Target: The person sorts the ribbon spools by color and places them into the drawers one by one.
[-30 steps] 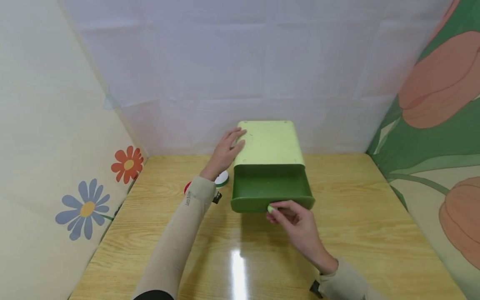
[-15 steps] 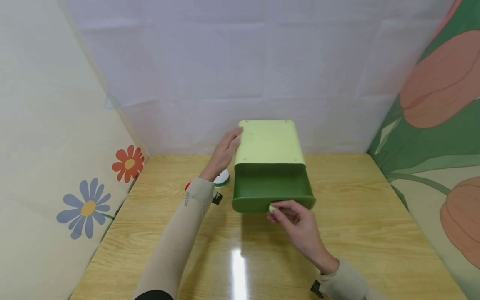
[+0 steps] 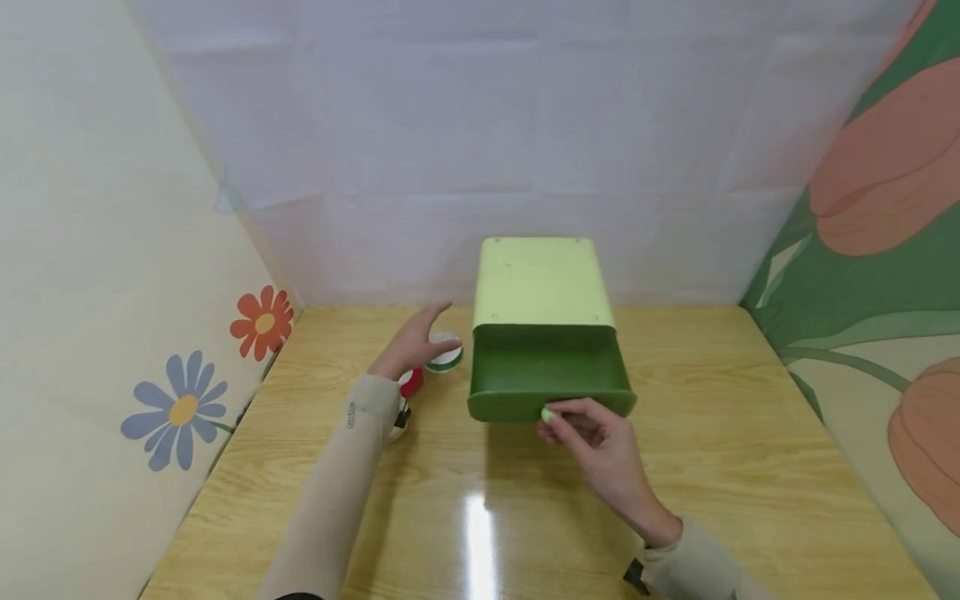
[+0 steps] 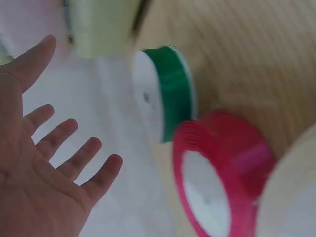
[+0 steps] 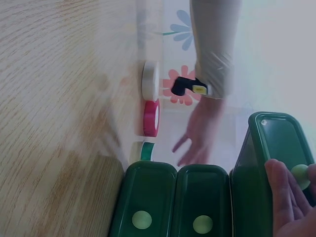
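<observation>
A pale green drawer cabinet [image 3: 543, 279] stands at the back of the table, its dark green top drawer [image 3: 517, 407] pulled out. Thumb and fingers of my right hand [image 3: 611, 458] pinch the light green round knob [image 3: 547, 414] on the drawer's front. My left hand [image 3: 408, 348] hangs in the air left of the cabinet, fingers spread and holding nothing. Close by it are a green ribbon spool [image 4: 175, 94], a red ribbon spool [image 4: 242, 153] and a cream-white spool [image 4: 291, 192], partly cut off in the left wrist view. They stand on edge in a row.
Two lower drawers [image 5: 148, 185] with round knobs are pushed in, seen in the right wrist view. A wood-grain table [image 3: 720, 467] lies under everything. A white cloth wall [image 3: 420, 150] rises behind the cabinet, and flower-printed panels [image 3: 862, 333] flank both sides.
My left hand has come off the cabinet's left side and moved left and toward me, over the spools. The right hand stays on the knob, and the drawer is pulled out as before.
</observation>
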`<action>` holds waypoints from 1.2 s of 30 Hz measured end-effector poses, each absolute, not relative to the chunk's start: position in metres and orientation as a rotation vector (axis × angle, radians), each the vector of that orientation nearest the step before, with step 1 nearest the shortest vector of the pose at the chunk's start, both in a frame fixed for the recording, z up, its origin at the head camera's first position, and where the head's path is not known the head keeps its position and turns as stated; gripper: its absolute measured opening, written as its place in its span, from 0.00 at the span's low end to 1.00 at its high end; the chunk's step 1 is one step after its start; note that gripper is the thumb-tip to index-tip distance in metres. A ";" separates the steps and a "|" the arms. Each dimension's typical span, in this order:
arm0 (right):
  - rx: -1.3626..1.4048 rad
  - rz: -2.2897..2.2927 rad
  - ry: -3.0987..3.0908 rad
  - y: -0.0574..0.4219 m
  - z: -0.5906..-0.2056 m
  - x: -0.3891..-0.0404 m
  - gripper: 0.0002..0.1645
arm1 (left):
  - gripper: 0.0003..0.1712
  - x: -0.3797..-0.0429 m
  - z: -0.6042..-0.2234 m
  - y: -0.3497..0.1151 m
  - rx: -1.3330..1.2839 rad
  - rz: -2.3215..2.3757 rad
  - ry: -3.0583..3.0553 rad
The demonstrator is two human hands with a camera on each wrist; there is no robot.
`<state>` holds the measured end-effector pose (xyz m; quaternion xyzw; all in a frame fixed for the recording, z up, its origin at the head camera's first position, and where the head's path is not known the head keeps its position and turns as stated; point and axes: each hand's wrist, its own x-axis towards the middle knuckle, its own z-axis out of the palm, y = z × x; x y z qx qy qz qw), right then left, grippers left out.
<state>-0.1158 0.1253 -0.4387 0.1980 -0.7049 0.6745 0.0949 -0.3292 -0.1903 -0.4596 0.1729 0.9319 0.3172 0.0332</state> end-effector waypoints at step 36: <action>0.605 2.004 -2.078 0.127 -0.439 -0.117 0.10 | 0.49 -0.335 -0.487 -0.194 0.426 0.647 2.928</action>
